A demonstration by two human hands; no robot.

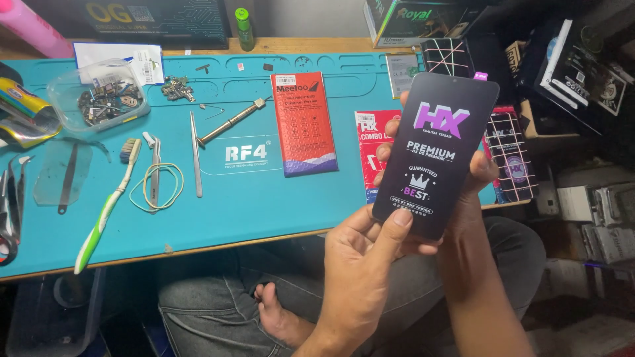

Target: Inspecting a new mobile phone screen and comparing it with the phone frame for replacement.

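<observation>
Phone screen [433,155], black, flat and glossy with a printed purple-and-white film, is held tilted above the right edge of a teal work mat [218,198] on a low wooden bench, with boxes stacked to the right of the mat. The left hand [360,264] grips its lower edge, thumb on the face; the right hand [476,178] clasps it from behind, fingertips wrapping both sides. On the mat lie a red flat pack [303,123], a green-handled toothbrush [106,208], metal tweezers [196,155] and a clear plastic tub [99,96] of small parts.
</observation>
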